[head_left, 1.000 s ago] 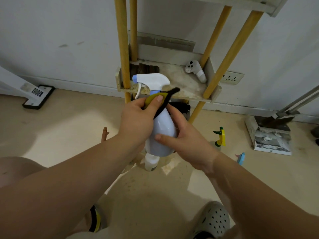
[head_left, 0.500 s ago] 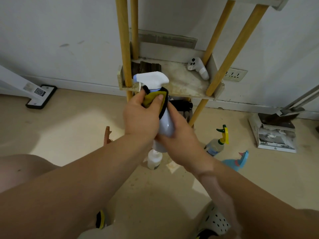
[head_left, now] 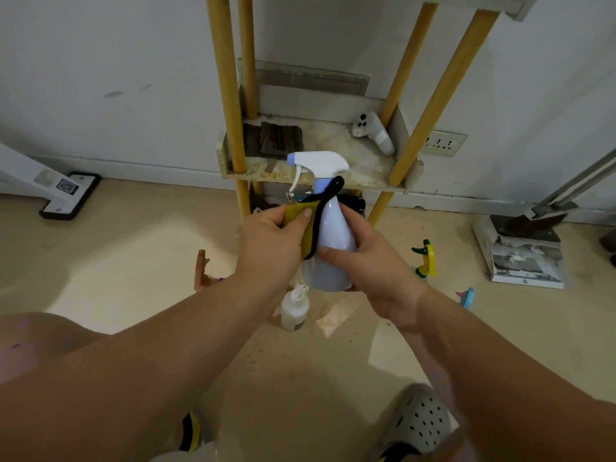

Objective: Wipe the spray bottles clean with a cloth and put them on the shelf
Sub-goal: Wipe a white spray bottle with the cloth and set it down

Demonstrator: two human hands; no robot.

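Standing upright between both hands, the pale lilac plastic spray bottle is gripped by the right hand; the left hand pinches the yellow-and-black cloth against its shoulder, the wooden-posted shelf just beyond.

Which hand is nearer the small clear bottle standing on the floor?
Left, by a little as the picture shows it. The left hand hangs up and left of the small clear bottle; the right hand sits up and right, gripping the white spray bottle.
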